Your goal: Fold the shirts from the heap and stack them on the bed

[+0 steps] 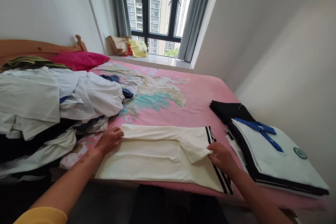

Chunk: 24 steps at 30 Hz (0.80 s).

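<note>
A cream-coloured shirt [154, 168] with black stripes at its right end lies partly folded along the bed's front edge. Its far side is turned over toward me, with a sleeve [195, 147] lying across the body. At the far left corner, my left hand [111, 139] is closed on the cloth. My right hand [222, 155] pinches the sleeve's end near the striped edge. Both hands touch the same shirt, one at each end.
A loose heap of clothes [52, 94] covers the left of the bed. To the right is a stack of folded clothes [278, 154], with black folded cloth [231, 111] behind it. A magenta pillow [78, 60] lies by the wooden headboard [34, 47]. Bags [138, 48] stand on the windowsill.
</note>
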### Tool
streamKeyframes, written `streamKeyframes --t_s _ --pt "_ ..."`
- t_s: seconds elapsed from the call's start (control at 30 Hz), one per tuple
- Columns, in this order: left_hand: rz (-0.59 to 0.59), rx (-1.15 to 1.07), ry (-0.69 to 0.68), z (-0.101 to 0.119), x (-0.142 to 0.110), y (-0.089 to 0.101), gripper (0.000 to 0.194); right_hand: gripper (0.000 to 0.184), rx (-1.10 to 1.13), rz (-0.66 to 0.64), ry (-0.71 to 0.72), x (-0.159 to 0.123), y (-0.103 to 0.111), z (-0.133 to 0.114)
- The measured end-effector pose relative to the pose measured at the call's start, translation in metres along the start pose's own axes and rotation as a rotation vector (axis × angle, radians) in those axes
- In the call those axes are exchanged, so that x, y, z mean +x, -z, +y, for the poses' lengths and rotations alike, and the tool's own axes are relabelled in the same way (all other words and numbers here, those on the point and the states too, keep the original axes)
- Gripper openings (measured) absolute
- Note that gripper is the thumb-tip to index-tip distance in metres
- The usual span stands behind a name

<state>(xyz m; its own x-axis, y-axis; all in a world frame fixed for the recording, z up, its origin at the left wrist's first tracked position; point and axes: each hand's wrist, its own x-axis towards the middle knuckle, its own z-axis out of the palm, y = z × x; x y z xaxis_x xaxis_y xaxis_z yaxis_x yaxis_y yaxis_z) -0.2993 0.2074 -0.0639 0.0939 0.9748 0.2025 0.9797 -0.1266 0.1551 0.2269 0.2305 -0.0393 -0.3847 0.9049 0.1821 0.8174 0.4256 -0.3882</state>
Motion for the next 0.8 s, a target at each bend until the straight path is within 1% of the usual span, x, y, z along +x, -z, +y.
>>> streamKeyframes --t_s 0.07,0.1,0.13,0.2,0.27,0.3,0.33,0.37,0.4,0.47,0.53,0.57,0.6,0.63,0.67,0.7,0.77,0.8 --pt "-0.048 -0.015 -0.003 -0.002 -0.001 -0.003 0.025 0.015 -0.104 -0.133 0.002 -0.003 -0.003 -0.001" --pt "-0.070 -0.023 -0.006 -0.003 -0.002 -0.004 0.025 0.019 -0.152 -0.169 0.001 -0.005 -0.007 -0.002" --pt "-0.080 -0.025 -0.003 -0.004 -0.002 -0.004 0.025 0.025 -0.189 -0.175 0.004 -0.007 -0.011 -0.002" --pt "-0.049 -0.004 0.024 -0.001 -0.003 -0.005 0.026 0.035 -0.223 -0.134 0.033 -0.010 -0.019 -0.003" --pt "0.020 0.015 0.045 0.013 -0.004 -0.005 0.033 0.036 -0.218 -0.107 0.040 -0.010 -0.023 -0.005" --pt "0.057 0.003 0.035 0.026 -0.005 -0.006 0.037 0.034 -0.204 -0.107 0.023 -0.008 -0.024 -0.006" --pt "0.086 -0.028 0.004 0.044 -0.007 -0.009 0.041 0.031 -0.186 -0.108 -0.004 -0.005 -0.022 -0.008" --pt "0.103 -0.077 -0.043 0.067 -0.008 -0.013 0.045 0.030 -0.168 -0.105 -0.036 0.000 -0.020 -0.010" --pt "0.108 -0.135 -0.103 0.094 -0.011 -0.018 0.049 0.030 -0.156 -0.100 -0.064 0.007 -0.015 -0.013" --pt "0.113 -0.237 -0.164 0.157 -0.013 -0.032 0.060 0.031 -0.163 -0.087 -0.091 0.022 -0.003 -0.020" --pt "0.124 -0.320 -0.174 0.222 -0.008 -0.044 0.077 0.029 -0.209 -0.082 -0.083 0.040 0.011 -0.030" --pt "0.132 -0.353 -0.164 0.251 -0.001 -0.048 0.085 0.027 -0.234 -0.084 -0.065 0.049 0.017 -0.035" --pt "0.149 -0.379 -0.132 0.277 0.008 -0.050 0.091 0.026 -0.255 -0.088 -0.038 0.058 0.023 -0.040" --pt "0.162 -0.406 -0.098 0.298 0.021 -0.049 0.094 0.025 -0.269 -0.095 -0.006 0.067 0.029 -0.044" --pt "0.169 -0.437 -0.061 0.313 0.037 -0.046 0.090 0.024 -0.276 -0.104 0.029 0.075 0.034 -0.048" --pt "0.151 -0.490 -0.015 0.324 0.053 -0.041 0.082 0.024 -0.276 -0.114 0.064 0.084 0.039 -0.051" --pt "0.046 -0.641 0.097 0.330 0.088 -0.026 0.054 0.021 -0.249 -0.091 0.133 0.097 0.050 -0.053" --pt "-0.029 -0.728 0.157 0.328 0.104 -0.018 0.041 0.021 -0.213 -0.033 0.162 0.101 0.055 -0.052"
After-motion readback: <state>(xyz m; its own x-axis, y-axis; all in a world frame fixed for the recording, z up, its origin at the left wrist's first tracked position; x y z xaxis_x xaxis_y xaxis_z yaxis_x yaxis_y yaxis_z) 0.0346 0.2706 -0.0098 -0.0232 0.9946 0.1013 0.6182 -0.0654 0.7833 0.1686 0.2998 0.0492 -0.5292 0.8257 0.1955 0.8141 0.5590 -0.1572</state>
